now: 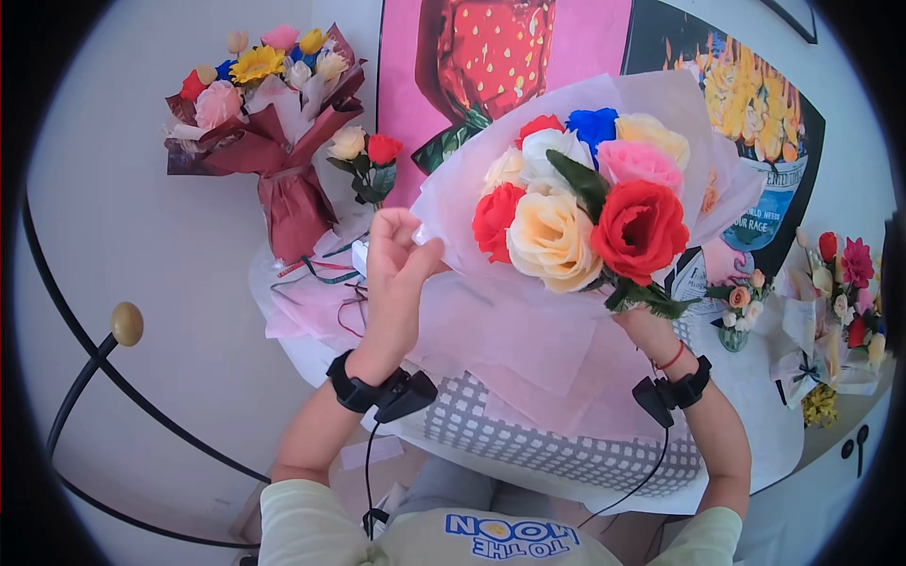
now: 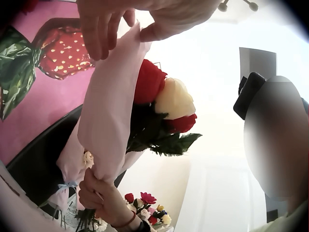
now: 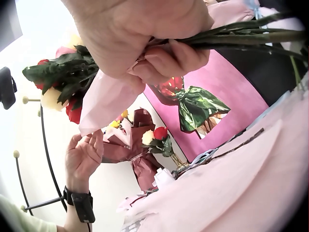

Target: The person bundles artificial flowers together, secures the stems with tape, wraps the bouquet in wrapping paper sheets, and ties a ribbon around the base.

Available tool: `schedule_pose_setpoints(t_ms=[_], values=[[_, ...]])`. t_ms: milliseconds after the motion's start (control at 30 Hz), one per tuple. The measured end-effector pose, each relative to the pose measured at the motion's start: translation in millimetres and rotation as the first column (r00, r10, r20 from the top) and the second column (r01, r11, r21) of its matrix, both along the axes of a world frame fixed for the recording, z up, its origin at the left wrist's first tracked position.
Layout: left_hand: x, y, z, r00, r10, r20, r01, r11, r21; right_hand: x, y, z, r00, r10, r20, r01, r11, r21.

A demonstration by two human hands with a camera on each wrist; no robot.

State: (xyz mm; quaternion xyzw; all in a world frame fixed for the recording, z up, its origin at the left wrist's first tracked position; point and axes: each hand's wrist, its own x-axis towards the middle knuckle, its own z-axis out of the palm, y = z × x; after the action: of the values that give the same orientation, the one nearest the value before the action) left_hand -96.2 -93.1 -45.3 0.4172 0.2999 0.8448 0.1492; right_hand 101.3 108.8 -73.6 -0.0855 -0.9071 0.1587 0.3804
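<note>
My right hand (image 3: 159,48) grips the green stems (image 3: 251,37) of a bouquet, together with the gathered lower part of its pale pink wrapping paper (image 2: 108,104). Red, cream, white, pink and blue flowers (image 1: 557,236) face up inside the paper in the head view. The paper fans out behind and beside the blooms, leaving their near side uncovered. With thumb and fingers, my left hand (image 1: 394,278) pinches the paper's left edge. In the right wrist view, green leaves (image 3: 63,72) stick out under the blooms.
Pink paper sheets (image 1: 528,349) lie on the table over a grey patterned cloth (image 1: 576,453). A burgundy-wrapped bouquet (image 1: 293,203) stands at the back left, near a small cream and red bunch (image 1: 368,160). More wrapped flowers (image 1: 840,302) stand at the right. Posters (image 1: 406,57) lean behind.
</note>
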Motion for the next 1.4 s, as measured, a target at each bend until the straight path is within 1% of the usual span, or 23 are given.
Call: schedule_pose_setpoints(t_ms=[100,167,233,267,333,367,400,433,467,567,700,767,900,933,967,1000,1067,1100,1167,1200,1233,1267,1400], values=[[-2.2,2.5,10.5,0.990,0.115,0.085,-0.106,0.989,-0.104,2.6,4.6,-5.3,0.999,-0.023,0.042,0.028,0.990,-0.138],[-12.6,1.8,8.8,0.997,-0.004,-0.083,-0.017,0.970,-0.242,2.6,4.0,-6.1,0.997,-0.031,0.076,0.045,0.980,-0.195],[-13.0,3.3,6.6,0.996,0.005,-0.089,-0.024,0.978,-0.209,3.6,1.1,-4.9,0.997,-0.064,0.047,0.062,0.997,0.042],[-13.2,4.8,6.1,0.995,0.012,-0.098,-0.029,0.984,-0.176,2.7,3.9,-5.3,0.997,-0.066,0.049,0.064,0.997,0.041],[-18.3,7.8,4.9,0.993,0.022,-0.114,-0.043,0.982,-0.186,0.6,11.7,-5.8,0.997,-0.052,0.065,0.016,0.883,0.468],[-20.3,8.8,4.5,0.991,0.038,-0.130,-0.063,0.979,-0.194,0.0,4.5,-2.1,0.996,0.043,0.082,-0.058,0.980,0.192],[-21.0,9.5,4.9,0.991,0.035,-0.128,-0.059,0.979,-0.195,-1.0,-3.1,2.7,0.996,0.040,0.084,-0.055,0.980,0.190],[-21.6,9.8,5.7,0.989,0.037,-0.140,-0.061,0.983,-0.175,-2.3,-10.2,7.6,0.998,0.015,0.057,-0.004,0.982,-0.189],[-21.3,9.4,6.9,0.987,0.040,-0.153,-0.064,0.986,-0.154,-2.9,-13.3,9.8,0.999,-0.018,0.040,0.037,0.840,-0.542],[-7.2,4.5,13.4,1.000,0.018,-0.017,-0.021,0.979,-0.202,-1.8,-9.0,5.2,0.994,-0.080,0.081,0.110,0.859,-0.500],[-8.7,-2.8,12.0,1.000,-0.010,-0.028,0.003,0.975,-0.223,2.6,-10.3,11.8,0.985,-0.040,0.166,0.119,0.859,-0.498],[-14.9,-6.9,9.3,0.991,-0.005,-0.135,-0.029,0.969,-0.245,7.0,-15.3,15.3,0.971,-0.079,0.227,0.183,0.854,-0.487],[-6.6,-11.4,9.5,0.992,0.021,-0.123,-0.053,0.964,-0.261,3.4,-16.3,14.3,0.974,-0.055,0.219,0.157,0.863,-0.481],[-4.6,-11.2,8.1,0.994,0.030,-0.109,-0.054,0.972,-0.227,-51.8,-32.1,35.1,0.975,-0.049,0.216,0.149,0.866,-0.478],[-3.8,-11.3,7.3,0.995,0.038,-0.095,-0.056,0.980,-0.193,-1.9,-18.5,15.2,0.976,-0.042,0.213,0.141,0.869,-0.475],[-4.9,-13.3,8.1,0.995,0.040,-0.092,-0.057,0.980,-0.191,-29.7,-29.5,23.2,0.977,-0.035,0.210,0.133,0.872,-0.472],[-11.3,-21.0,11.4,0.992,-0.020,-0.127,-0.023,0.945,-0.327,-45.6,-27.0,33.9,0.978,-0.017,0.208,0.114,0.878,-0.465],[-20.7,-21.1,11.2,0.992,-0.015,-0.124,-0.026,0.945,-0.325,-43.0,-22.6,35.4,0.978,-0.006,0.207,0.104,0.881,-0.461],[-39.6,-16.8,16.1,0.956,-0.168,-0.242,0.087,0.945,-0.315,-40.5,-24.1,32.3,0.979,0.012,0.206,0.084,0.888,-0.452],[-40.5,-15.8,21.4,0.957,-0.164,-0.240,0.084,0.946,-0.312,-46.7,-23.4,36.7,0.979,0.021,0.204,0.074,0.891,-0.448],[-38.9,-14.5,28.2,0.953,-0.155,-0.260,0.036,0.911,-0.411,-53.0,-22.7,41.0,0.979,0.029,0.201,0.064,0.894,-0.443],[-36.8,-12.8,34.4,0.949,-0.148,-0.280,-0.014,0.863,-0.505,-27.1,-26.9,21.8,0.979,0.037,0.199,0.055,0.896,-0.440],[-43.2,1.8,36.6,0.898,-0.221,-0.381,-0.033,0.829,-0.558,2.7,-23.1,21.7,0.980,0.066,0.187,0.020,0.904,-0.426]])
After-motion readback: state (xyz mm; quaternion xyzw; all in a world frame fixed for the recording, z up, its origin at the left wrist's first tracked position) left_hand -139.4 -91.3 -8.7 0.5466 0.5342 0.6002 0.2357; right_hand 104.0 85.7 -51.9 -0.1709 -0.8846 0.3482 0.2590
